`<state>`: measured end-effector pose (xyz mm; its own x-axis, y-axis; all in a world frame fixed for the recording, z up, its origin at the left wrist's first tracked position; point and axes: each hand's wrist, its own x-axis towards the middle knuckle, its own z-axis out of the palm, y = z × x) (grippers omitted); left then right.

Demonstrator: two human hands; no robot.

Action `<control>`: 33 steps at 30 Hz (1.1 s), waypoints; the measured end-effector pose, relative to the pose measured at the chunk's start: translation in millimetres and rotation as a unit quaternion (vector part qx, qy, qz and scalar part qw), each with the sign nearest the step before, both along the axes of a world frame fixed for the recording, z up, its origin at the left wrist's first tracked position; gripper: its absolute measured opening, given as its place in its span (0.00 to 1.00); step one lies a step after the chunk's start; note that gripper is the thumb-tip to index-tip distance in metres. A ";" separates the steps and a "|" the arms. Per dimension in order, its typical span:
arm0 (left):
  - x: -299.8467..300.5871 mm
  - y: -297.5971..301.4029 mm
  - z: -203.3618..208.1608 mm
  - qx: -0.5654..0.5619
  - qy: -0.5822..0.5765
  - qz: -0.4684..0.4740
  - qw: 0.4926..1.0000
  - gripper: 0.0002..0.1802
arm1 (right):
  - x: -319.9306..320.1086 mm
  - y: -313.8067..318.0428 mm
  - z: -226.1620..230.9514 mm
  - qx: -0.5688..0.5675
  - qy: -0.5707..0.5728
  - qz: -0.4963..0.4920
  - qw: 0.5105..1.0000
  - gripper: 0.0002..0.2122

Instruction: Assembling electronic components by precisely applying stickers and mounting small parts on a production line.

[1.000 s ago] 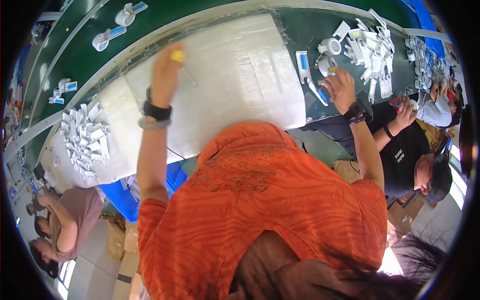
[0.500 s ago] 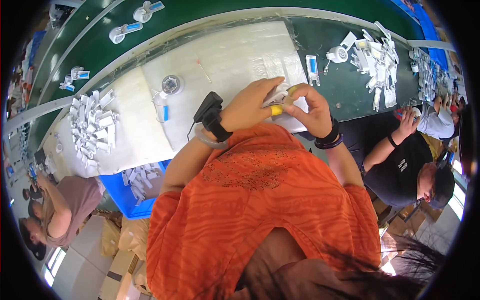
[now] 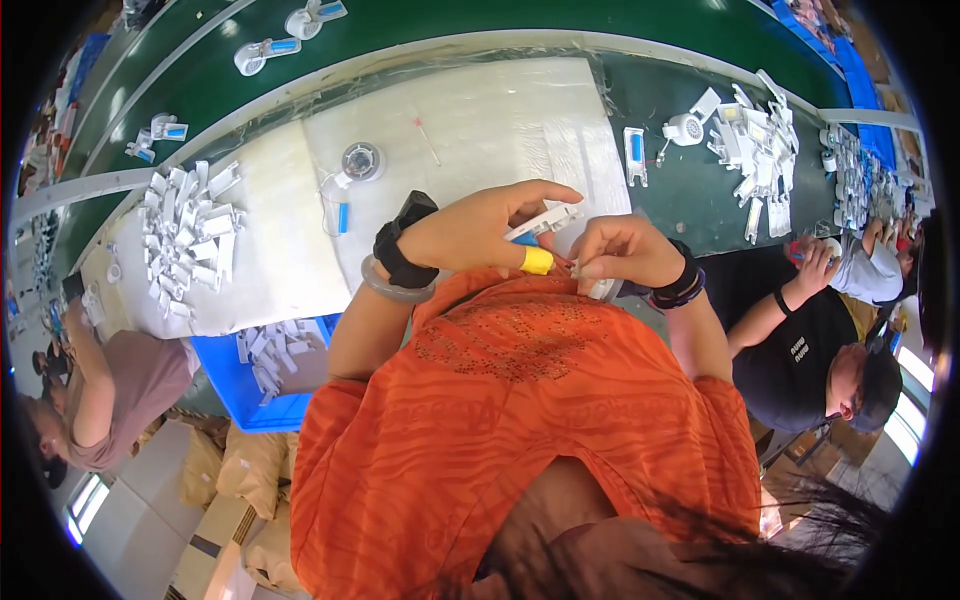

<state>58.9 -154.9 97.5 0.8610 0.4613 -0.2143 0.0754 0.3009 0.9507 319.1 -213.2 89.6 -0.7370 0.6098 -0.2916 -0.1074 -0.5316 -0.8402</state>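
My left hand, yellow tape round its thumb, holds a long white plastic housing tilted up to the right. Part of a blue cylindrical cell shows below the housing. Close by on the right, my right hand has its thumb and fingers pinched together at thin reddish wires near the left thumb. A small white part sticks out beneath the right fingers, mostly hidden. Both hands are just in front of my orange shirt, over the table's near edge.
On the pale mat lie a round white fan head, a wired blue cell and a thin red-tipped stick. White housings are heaped left and right. A blue bin stands below; a co-worker sits right.
Both hands have come down toward my body and slightly apart. The housing has turned in my left hand, so its long side and the blue cell now show.
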 end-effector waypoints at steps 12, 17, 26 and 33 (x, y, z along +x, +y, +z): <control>17.1 -25.9 -29.0 -0.109 0.009 0.229 0.967 0.13 | -39.4 -1.8 -8.4 0.505 -0.432 -0.251 0.704 0.05; 19.0 -23.4 -28.2 -0.098 0.006 0.242 0.965 0.15 | -45.3 1.5 -8.3 0.494 -0.350 -0.322 0.728 0.07; 21.8 -31.8 -16.7 -0.076 0.018 0.218 0.973 0.21 | -51.1 1.2 -9.4 0.541 -0.327 -0.328 0.702 0.10; 25.7 -35.2 -17.2 -0.012 -0.005 0.223 0.975 0.21 | -49.3 -0.3 -15.5 0.547 -0.307 -0.335 0.703 0.12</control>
<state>84.6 -190.1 80.3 0.5778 0.7854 -0.2223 -0.0779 0.3241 0.9428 269.8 -213.5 74.0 -0.1181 0.8668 0.4844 0.5353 0.4665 -0.7042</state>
